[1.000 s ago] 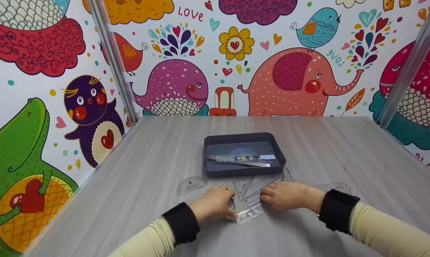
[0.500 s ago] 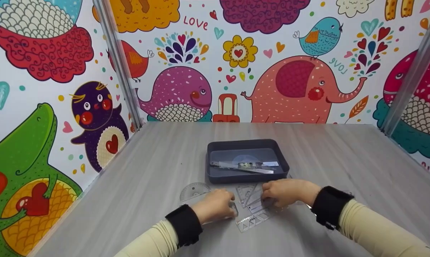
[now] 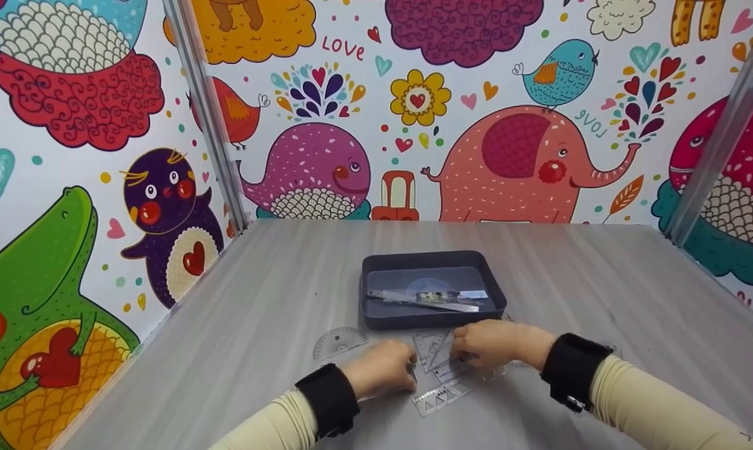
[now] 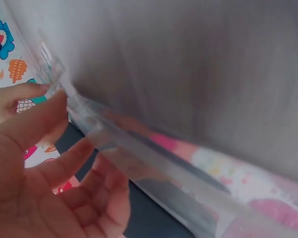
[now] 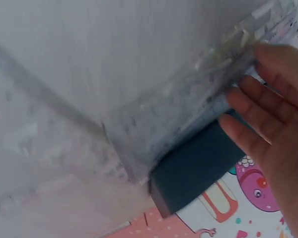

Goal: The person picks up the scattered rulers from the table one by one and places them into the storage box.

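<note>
My left hand (image 3: 383, 369) pinches a clear, flat plastic strip (image 4: 154, 163), which stretches away from the fingertips in the left wrist view; its exact kind is unclear. With thumb and fingertips, my right hand (image 3: 495, 342) grips a clear marked plastic piece (image 5: 184, 99), blurred in the right wrist view. Between the hands lie a clear set square (image 3: 423, 349) and, nearer me, a clear stencil ruler (image 3: 442, 398) with triangular cut-outs. A clear protractor (image 3: 339, 340) lies just beyond the left hand. The right hand partly covers the pieces beneath it.
Behind the hands stands a dark grey tray (image 3: 435, 322) holding several items, including a shiny narrow strip (image 3: 454, 306). Patterned panels (image 3: 326, 169) and metal posts (image 3: 204, 125) border the table (image 3: 276, 287) at the back and sides.
The left hand has moved slightly away from the stencil ruler, uncovering its left end. The right hand has shifted over the ruler beside the set square. The head view has tilted up slightly.
</note>
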A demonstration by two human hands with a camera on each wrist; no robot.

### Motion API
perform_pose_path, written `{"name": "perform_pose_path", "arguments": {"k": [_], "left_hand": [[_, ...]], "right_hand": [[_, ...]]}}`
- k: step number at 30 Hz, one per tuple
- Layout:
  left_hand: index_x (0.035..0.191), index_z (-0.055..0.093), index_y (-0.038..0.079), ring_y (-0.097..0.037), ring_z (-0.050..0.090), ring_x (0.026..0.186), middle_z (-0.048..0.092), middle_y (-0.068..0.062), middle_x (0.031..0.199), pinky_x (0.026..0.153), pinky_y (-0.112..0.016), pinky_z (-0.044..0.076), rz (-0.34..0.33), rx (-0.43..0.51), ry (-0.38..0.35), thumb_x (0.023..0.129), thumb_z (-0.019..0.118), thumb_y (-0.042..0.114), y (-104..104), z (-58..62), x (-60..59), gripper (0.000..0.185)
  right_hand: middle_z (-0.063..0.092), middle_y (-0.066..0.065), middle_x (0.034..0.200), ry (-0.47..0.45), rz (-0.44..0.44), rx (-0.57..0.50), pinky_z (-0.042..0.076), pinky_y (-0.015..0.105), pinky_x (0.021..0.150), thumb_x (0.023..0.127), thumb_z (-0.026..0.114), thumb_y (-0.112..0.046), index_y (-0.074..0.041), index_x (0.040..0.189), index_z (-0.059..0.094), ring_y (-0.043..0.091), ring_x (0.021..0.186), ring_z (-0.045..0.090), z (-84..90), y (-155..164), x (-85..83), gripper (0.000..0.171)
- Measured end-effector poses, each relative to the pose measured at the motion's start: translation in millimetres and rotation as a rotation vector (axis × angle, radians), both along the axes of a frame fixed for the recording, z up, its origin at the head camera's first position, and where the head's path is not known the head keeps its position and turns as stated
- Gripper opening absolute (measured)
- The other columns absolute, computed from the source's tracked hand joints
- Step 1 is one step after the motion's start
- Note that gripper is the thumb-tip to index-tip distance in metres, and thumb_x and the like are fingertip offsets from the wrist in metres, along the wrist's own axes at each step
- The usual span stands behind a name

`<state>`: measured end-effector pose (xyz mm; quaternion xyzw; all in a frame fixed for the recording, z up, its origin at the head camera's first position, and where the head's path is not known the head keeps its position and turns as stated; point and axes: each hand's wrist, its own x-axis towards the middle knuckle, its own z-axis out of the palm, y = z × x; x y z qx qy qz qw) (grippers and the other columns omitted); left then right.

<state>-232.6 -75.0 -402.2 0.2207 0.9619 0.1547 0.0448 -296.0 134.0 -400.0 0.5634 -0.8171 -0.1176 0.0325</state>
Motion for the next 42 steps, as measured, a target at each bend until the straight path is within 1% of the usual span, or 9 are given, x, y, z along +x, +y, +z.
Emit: {"name": "perform_pose_path", "arguments": {"k": [5, 9, 12, 17, 22, 27, 31, 36, 42], "left_hand": [[0.072, 0.054, 0.011, -0.011, 0.043, 0.056, 0.047, 0.005, 0.063, 0.053, -0.024, 0.036, 0.01, -0.026, 0.017, 0.053, 0.071, 0.022, -1.5, 2.6, 2.7, 0.027], [0.063, 0.051, 0.011, -0.014, 0.043, 0.053, 0.047, 0.002, 0.06, 0.051, -0.026, 0.037, 0.038, -0.139, 0.069, 0.05, 0.072, 0.021, -1.8, 5.7, 5.1, 0.027], [0.063, 0.052, 0.009, -0.016, 0.045, 0.056, 0.049, -0.001, 0.061, 0.055, -0.028, 0.039, 0.069, -0.235, 0.073, 0.049, 0.072, 0.02, -6.0, 10.4, 6.9, 0.026], [0.064, 0.051, 0.009, -0.017, 0.046, 0.058, 0.048, -0.002, 0.061, 0.058, -0.029, 0.039, 0.108, -0.363, 0.012, 0.048, 0.071, 0.016, -24.5, 20.6, 15.8, 0.026], [0.063, 0.049, 0.009, -0.015, 0.043, 0.054, 0.046, -0.001, 0.059, 0.054, -0.026, 0.04, 0.137, -0.408, -0.069, 0.049, 0.069, 0.009, -48.2, 28.1, 24.9, 0.024], [0.064, 0.047, 0.008, -0.016, 0.042, 0.054, 0.046, -0.002, 0.059, 0.055, -0.028, 0.042, 0.174, -0.469, -0.128, 0.05, 0.067, 0.004, -68.1, 30.4, 32.1, 0.024], [0.064, 0.046, 0.008, -0.017, 0.04, 0.054, 0.045, -0.003, 0.059, 0.054, -0.029, 0.042, 0.214, -0.468, -0.161, 0.048, 0.063, -0.001, -79.4, 29.2, 38.1, 0.025], [0.063, 0.045, 0.008, -0.017, 0.037, 0.052, 0.043, -0.002, 0.058, 0.048, -0.028, 0.038, 0.184, -0.435, -0.143, 0.051, 0.061, -0.002, -86.5, 26.3, 41.2, 0.023], [0.063, 0.045, 0.008, -0.017, 0.038, 0.052, 0.043, -0.002, 0.058, 0.049, -0.027, 0.039, 0.14, -0.473, -0.122, 0.05, 0.062, 0.0, -85.5, 23.9, 37.6, 0.023]], "right_hand": [[0.05, -0.006, 0.078, 0.047, 0.096, -0.196, 0.043, 0.021, 0.063, 0.073, 0.058, -0.027, -0.016, 0.084, 0.056, 0.006, 0.069, 0.051, -9.3, -15.6, 8.5, 0.016], [0.049, -0.006, 0.08, 0.047, 0.093, -0.245, 0.042, 0.02, 0.061, 0.072, 0.057, -0.032, -0.014, 0.088, 0.056, 0.006, 0.069, 0.05, -14.2, -32.4, 19.4, 0.024], [0.049, -0.007, 0.078, 0.054, 0.07, -0.252, 0.041, 0.019, 0.057, 0.072, 0.057, -0.035, -0.014, 0.09, 0.056, 0.005, 0.066, 0.049, -16.9, -46.4, 25.0, 0.028], [0.047, -0.007, 0.072, 0.088, 0.045, -0.245, 0.039, 0.018, 0.05, 0.071, 0.057, -0.041, -0.015, 0.086, 0.055, 0.005, 0.059, 0.046, -17.4, -69.4, 33.7, 0.03], [0.045, -0.005, 0.07, 0.188, 0.002, -0.218, 0.039, 0.021, 0.051, 0.069, 0.057, -0.045, -0.014, 0.085, 0.055, 0.009, 0.061, 0.047, -13.6, -86.1, 39.6, 0.035], [0.046, -0.003, 0.073, 0.247, 0.061, -0.216, 0.04, 0.022, 0.056, 0.067, 0.058, -0.043, -0.013, 0.084, 0.055, 0.011, 0.064, 0.047, -12.5, -98.1, 41.1, 0.034], [0.047, -0.003, 0.074, 0.191, 0.097, -0.2, 0.04, 0.02, 0.059, 0.067, 0.06, -0.034, -0.012, 0.086, 0.056, 0.01, 0.065, 0.046, -11.1, -104.3, 42.1, 0.03], [0.046, -0.004, 0.072, 0.109, 0.131, -0.175, 0.039, 0.019, 0.059, 0.066, 0.061, -0.026, -0.012, 0.084, 0.055, 0.009, 0.063, 0.046, -11.1, -108.6, 40.4, 0.024], [0.046, -0.003, 0.077, 0.069, 0.149, -0.165, 0.039, 0.018, 0.062, 0.062, 0.063, -0.023, -0.012, 0.093, 0.053, 0.009, 0.068, 0.046, -12.2, -104.6, 37.2, 0.034]]}}
